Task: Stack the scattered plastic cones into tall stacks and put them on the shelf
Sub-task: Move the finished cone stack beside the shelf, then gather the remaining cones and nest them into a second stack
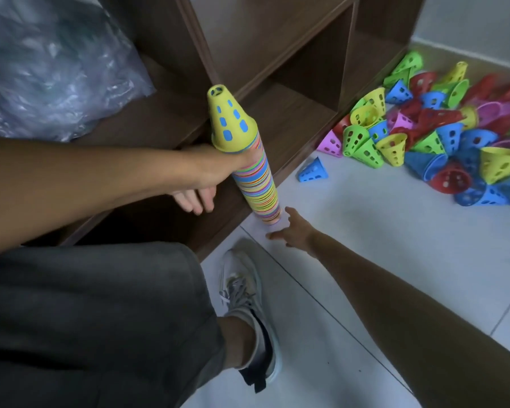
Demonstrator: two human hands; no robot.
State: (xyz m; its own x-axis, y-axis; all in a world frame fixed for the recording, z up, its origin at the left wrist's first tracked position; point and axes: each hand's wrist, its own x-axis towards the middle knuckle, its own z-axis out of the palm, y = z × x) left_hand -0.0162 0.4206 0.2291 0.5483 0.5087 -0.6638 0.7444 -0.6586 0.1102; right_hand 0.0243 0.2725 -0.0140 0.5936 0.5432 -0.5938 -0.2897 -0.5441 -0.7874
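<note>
Although each perforated plastic cone was light and stiff, the tall multicoloured stack of nested plastic cones [255, 169], capped by a yellow cone with blue showing through its holes [228, 120], was judged top-heavy and liable to bend or slide apart at any joint, the smooth plastic offering little friction. Support at two points, high and low, therefore looked the sound way to take hold. The stack stood tilted in front of the dark brown wooden shelf unit [292, 92], its lower end at or just above the pale tiled floor [365, 231].

The left hand [209, 172] formed the upper grip: it was wrapped round the stack just beneath the yellow cap, though several fingers [198, 201] hung loosely below and looked only partly closed. The right hand [295, 231] reached for the base with its fingers extended and spread, at most touching the lowest rim; it enclosed nothing.

The heap of loose red, blue, green, yellow and pink cones [442, 136] lay on the floor near the shelf's far end, one blue cone [311, 170] apart from it.
</note>
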